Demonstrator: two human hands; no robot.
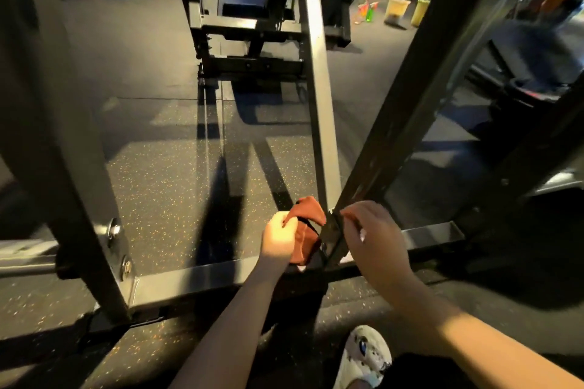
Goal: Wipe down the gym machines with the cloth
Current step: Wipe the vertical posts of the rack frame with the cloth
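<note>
My left hand (279,238) grips the bunched cloth (308,210) at 6 o'clock, low against the joint where the upright (317,104) and the brace (410,98) meet the base bar (196,278). My right hand (376,237), fingers curled, pinches what looks like its other end just past the brace. I think the cloth could snag on the joint's edges if I pull hard, or slip from that thin pinch. My knuckles might also scrape the steel. I count one cloth, two hands, one shoe (363,357) at 5 o'clock and two yellow bins (397,8) at 1 o'clock. The bottles (368,12) beside them are too blurred to count.
</note>
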